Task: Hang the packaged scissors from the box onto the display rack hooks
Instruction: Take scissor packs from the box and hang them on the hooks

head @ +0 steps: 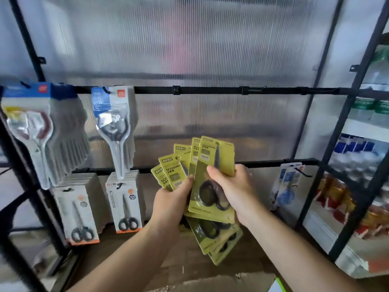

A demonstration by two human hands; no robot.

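Observation:
I hold a fanned stack of yellow-green scissor packs (202, 171) in front of the display rack. My left hand (171, 202) grips the stack from the left, thumb over the cards. My right hand (233, 190) pinches the frontmost pack (212, 182), with black-handled scissors showing, thumb on its face. Above them runs the rack's upper black bar (210, 90) with bare hooks (176, 90). The lower bar (263, 163) passes behind the packs. A cardboard box flap (210, 281) lies at the bottom.
Blue-headed scissor packs (113, 123) hang on the upper bar at left. Orange-trimmed packs (124, 201) hang below them. One blue pack (286, 182) hangs on the lower bar at right. A black shelf frame (328, 144) with bottles and red packets stands on the right.

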